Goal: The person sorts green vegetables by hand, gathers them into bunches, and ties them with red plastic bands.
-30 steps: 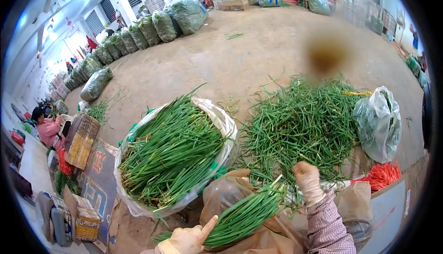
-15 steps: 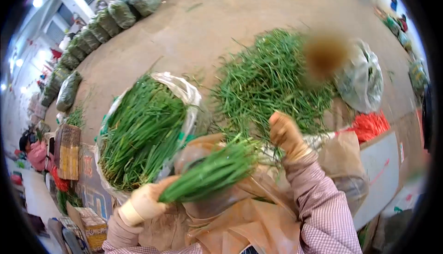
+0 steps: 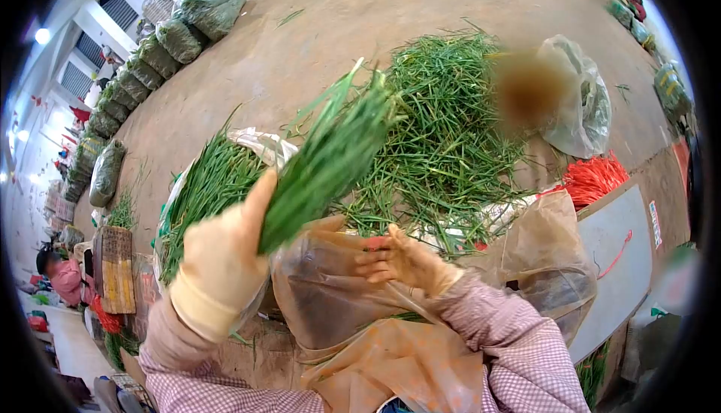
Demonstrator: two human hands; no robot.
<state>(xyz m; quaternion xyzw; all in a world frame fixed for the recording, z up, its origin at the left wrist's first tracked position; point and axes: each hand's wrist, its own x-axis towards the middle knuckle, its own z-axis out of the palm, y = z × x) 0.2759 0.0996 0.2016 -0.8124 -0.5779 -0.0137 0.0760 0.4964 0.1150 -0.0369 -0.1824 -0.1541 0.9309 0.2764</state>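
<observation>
My gloved left hand (image 3: 225,251) is closed around the lower end of a bunch of long green stalks (image 3: 323,165), raised and tilted up to the right. My gloved right hand (image 3: 409,261) is over my lap, fingers spread, with nothing in it. Behind it lies a loose heap of green stalks (image 3: 451,135). An open white sack (image 3: 263,145) full of stalks stands at the left, partly hidden by my left hand and the bunch. A brownish plastic sheet (image 3: 398,360) covers my lap, with a few stalks on it.
Red ties (image 3: 595,180) lie at the right beside a grey board (image 3: 619,263). Beyond the heap stands a clear plastic bag (image 3: 589,105). Full sacks (image 3: 158,56) line the left side. A person in pink (image 3: 66,278) sits far left, near a woven basket (image 3: 116,270).
My left hand has lifted the bunch and turned it more upright. My right hand has moved down and left, and its fingers have opened. The view has tilted downward and turned.
</observation>
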